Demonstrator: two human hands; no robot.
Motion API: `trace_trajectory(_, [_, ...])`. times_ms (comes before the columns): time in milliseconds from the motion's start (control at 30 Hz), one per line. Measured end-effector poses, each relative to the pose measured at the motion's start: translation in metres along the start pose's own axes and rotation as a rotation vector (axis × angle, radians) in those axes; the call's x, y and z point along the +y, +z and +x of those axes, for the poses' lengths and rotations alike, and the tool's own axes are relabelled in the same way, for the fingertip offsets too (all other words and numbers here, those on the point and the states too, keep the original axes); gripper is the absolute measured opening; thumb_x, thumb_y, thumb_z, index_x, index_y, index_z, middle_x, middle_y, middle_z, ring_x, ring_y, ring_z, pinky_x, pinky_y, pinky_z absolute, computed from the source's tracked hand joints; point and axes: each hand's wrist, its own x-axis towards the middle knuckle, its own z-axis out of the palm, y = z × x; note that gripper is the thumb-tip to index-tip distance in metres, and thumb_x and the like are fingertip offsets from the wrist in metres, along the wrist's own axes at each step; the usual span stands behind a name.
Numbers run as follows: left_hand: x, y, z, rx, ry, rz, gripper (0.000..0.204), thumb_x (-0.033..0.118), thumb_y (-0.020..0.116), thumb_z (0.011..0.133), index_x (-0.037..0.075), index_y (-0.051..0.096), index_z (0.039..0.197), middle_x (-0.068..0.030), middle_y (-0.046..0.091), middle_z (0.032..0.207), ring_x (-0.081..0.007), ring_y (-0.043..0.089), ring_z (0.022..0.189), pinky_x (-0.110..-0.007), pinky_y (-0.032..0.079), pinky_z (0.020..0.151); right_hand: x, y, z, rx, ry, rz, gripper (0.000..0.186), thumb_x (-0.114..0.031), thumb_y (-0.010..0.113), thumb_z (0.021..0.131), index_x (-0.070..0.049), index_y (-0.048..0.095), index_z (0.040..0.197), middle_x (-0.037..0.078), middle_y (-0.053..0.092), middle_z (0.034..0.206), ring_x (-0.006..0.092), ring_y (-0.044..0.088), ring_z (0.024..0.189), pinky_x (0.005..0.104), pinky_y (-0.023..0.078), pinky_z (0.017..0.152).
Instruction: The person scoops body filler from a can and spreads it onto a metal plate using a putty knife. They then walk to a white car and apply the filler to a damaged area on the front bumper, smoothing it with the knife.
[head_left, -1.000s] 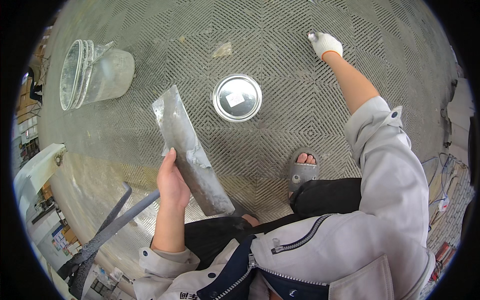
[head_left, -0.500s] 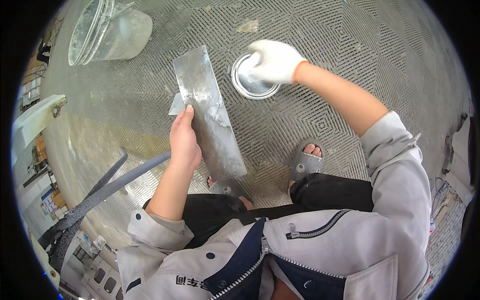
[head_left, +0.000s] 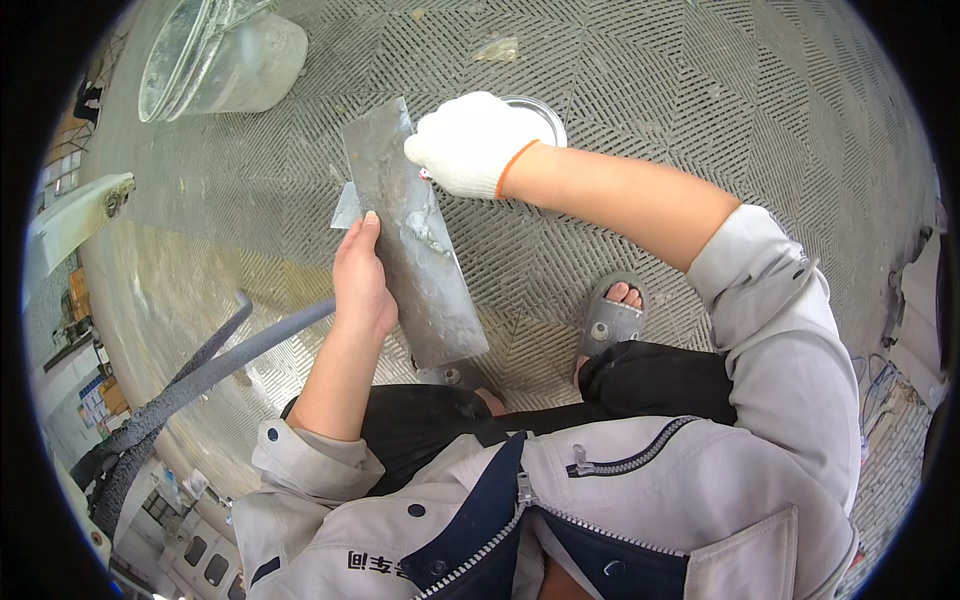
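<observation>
The left hand, which was bare, was clamped on the long metal plate by its left edge, with the thumb lying on the upper face and the other fingers mostly hidden below. This plate was held above the floor in front of the person, and its length ran at a slant, the far end more to the left than the near end. On its face, about the middle, there was a pale grey smear of paste. From under its left edge, just beyond the thumb, a small flat grey piece stuck out.

The right hand, in a white knitted glove with an orange cuff edge, was at the far right side of the plate. Its fingers looked curled inward. A small red and white tip showed at them — whether they were closed on it, I cannot tell.

Partly behind this glove, to the right of the plate, there was a round metal tin on the ribbed floor. Farther beyond the plate and to the left lay a translucent bucket with dirty walls. To the near left of the plate were grey padded bars, and to its near right was a grey slipper on the right foot.
</observation>
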Motion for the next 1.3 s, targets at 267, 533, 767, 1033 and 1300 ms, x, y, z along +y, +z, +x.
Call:
trace_trajectory(267, [0.008,0.011,-0.011,0.017,0.001,0.019,0.033,0.026,0.051,0.117,0.001,0.062,0.135,-0.0107,0.070,0.130,-0.0236,0.066,0.117,-0.043,0.052,0.106,-0.004,0.000,0.009,-0.056,0.008,-0.095,0.024,-0.030,0.071,0.097,-0.008,0.082,0.093,0.019,0.079,0.088,0.0397,0.078,0.085,0.0519,0.060,0.073])
trace_trajectory(533, [0.008,0.008,-0.013,0.019,-0.027,0.015,0.046,0.028,0.061,0.114,-0.001,0.056,0.149,-0.0094,0.065,0.145,-0.0232,0.059,0.132,-0.041,0.043,0.117,-0.005,-0.009,0.003,-0.062,-0.046,-0.060,0.025,-0.029,0.070,0.097,-0.007,0.081,0.092,0.018,0.078,0.085,0.0382,0.079,0.083,0.0515,0.060,0.070])
trace_trajectory(767, [0.001,0.004,-0.005,0.059,0.040,-0.029,0.035,0.028,0.055,0.117,0.000,0.064,0.136,-0.0091,0.070,0.133,-0.0217,0.065,0.120,-0.040,0.049,0.110,0.005,0.006,0.004,0.060,-0.060,-0.050,0.023,-0.026,0.070,0.095,-0.007,0.081,0.090,0.019,0.078,0.085,0.0379,0.078,0.084,0.0513,0.060,0.074])
trace_trajectory(1033, [0.028,-0.013,-0.001,0.012,0.274,-0.129,0.040,0.028,0.054,0.117,0.001,0.060,0.146,-0.0082,0.066,0.145,-0.0214,0.061,0.132,-0.039,0.044,0.118,0.080,0.064,-0.031,0.010,0.202,-0.003,0.035,-0.030,0.075,0.092,-0.006,0.071,0.116,0.022,0.068,0.123,0.0395,0.068,0.116,0.0481,0.058,0.097])
trace_trajectory(1300, [0.032,0.000,0.011,0.098,0.067,-0.153,0.043,0.029,0.052,0.117,0.003,0.057,0.150,-0.0057,0.064,0.149,-0.0221,0.059,0.136,-0.040,0.043,0.119,0.093,0.085,-0.063,0.119,0.121,0.019,0.110,-0.058,0.098,0.062,-0.020,0.056,0.156,0.024,0.049,0.165,0.0524,0.042,0.154,0.0639,0.039,0.124])
